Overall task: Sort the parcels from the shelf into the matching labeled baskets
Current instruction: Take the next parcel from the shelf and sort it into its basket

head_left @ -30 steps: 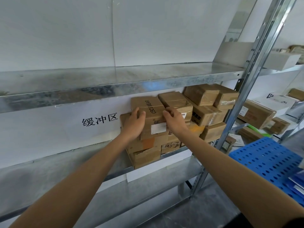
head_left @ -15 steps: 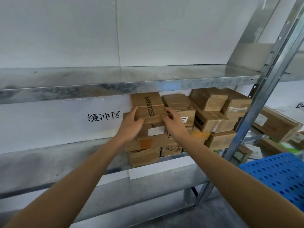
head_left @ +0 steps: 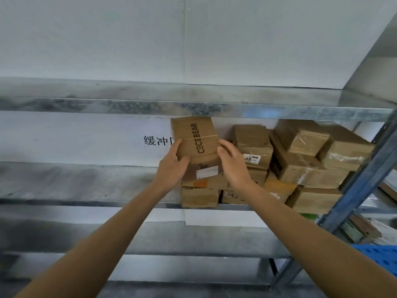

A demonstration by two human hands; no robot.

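As left hand (head_left: 171, 167) and right hand (head_left: 234, 166) curl fingers round the CECEBEAR parcel (head_left: 194, 136), it half-hides the sign (head_left: 155, 140).

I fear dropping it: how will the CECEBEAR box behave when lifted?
Probably stiff: the CECEBEAR box shows flat faces between the left hand and right hand. Likely light, as a side grip alone holds it. Plain cardboard should not slip.
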